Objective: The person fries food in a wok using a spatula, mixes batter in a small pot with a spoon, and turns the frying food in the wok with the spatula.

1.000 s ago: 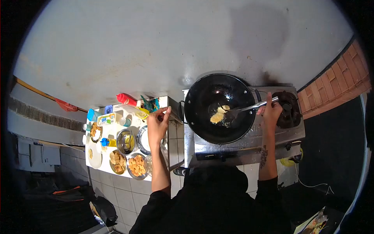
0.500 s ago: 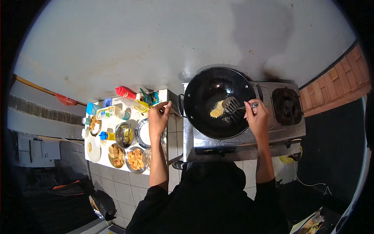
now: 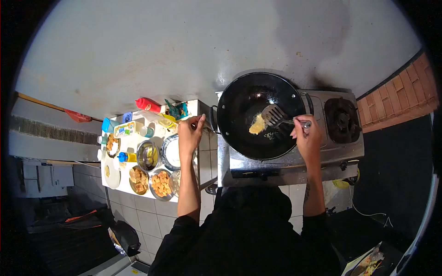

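My right hand [image 3: 308,135] grips the handle of a slotted spatula [image 3: 275,115]. The slotted head is inside a black wok [image 3: 239,145], against a small yellow piece of frying food [image 3: 258,125] in a little oil. To the left of the wok's left handle is my left hand [image 3: 189,136], apart from it. Its thumb and forefinger come together at the tips; anything between them is too small to make out. Beneath that forearm, the edge of a bowl of white powder [image 3: 172,154] is partly covered.
A steel stove [image 3: 294,166] carries the wok, with a second burner [image 3: 342,120] at right. The white table [image 3: 126,184] at left holds a bowl of cubed food [image 3: 161,184], a metal bowl with yellow liquid [image 3: 147,156], a red bottle [image 3: 147,105] and several containers. A wall stands behind.
The view has shifted slightly, so the wok and table sit a little higher. The spatula head stays against the food, which looks slightly turned. My left hand remains beside the wok.
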The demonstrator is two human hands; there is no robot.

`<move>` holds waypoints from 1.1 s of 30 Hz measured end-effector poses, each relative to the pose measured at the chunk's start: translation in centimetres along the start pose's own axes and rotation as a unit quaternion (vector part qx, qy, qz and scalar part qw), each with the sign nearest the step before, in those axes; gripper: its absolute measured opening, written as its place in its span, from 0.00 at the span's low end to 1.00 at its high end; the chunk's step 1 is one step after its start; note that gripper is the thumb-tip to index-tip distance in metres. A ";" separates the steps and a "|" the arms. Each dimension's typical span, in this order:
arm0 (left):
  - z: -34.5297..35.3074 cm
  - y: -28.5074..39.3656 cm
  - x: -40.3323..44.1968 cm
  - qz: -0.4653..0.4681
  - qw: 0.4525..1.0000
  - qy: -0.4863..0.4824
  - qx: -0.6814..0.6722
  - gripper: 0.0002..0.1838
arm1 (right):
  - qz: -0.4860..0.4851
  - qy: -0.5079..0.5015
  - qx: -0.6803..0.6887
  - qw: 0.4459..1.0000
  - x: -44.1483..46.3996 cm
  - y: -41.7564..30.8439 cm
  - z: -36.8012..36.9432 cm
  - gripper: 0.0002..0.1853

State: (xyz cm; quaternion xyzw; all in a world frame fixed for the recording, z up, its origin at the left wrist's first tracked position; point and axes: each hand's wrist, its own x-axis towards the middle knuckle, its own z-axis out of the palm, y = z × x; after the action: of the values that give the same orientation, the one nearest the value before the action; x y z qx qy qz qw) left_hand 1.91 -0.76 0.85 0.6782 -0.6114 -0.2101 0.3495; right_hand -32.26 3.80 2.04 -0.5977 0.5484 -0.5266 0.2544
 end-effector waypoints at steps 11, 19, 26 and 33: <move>1.4 0.4 0.1 0.016 0.999 0.007 -0.042 0.15 | -0.049 0.011 -0.066 0.997 -0.7 -0.8 0.3 0.06; 1.1 0.9 0.2 -0.025 0.999 -0.027 -0.002 0.17 | 0.014 0.013 -0.014 1.000 -2.2 -2.2 -0.9 0.05; 1.9 0.2 -0.1 0.014 0.999 0.012 -0.035 0.13 | 0.042 -0.028 0.009 0.999 -2.8 -1.7 1.0 0.05; 1.0 1.6 -0.2 -0.044 0.999 -0.030 0.014 0.19 | -0.023 -0.013 -0.066 0.997 -2.8 -1.2 1.0 0.07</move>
State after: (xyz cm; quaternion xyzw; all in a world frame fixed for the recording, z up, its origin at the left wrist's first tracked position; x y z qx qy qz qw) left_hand 0.05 -0.82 1.35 0.7024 -0.5941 -0.2370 0.3123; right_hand -30.40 6.43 1.82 -0.6327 0.5646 -0.4871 0.2087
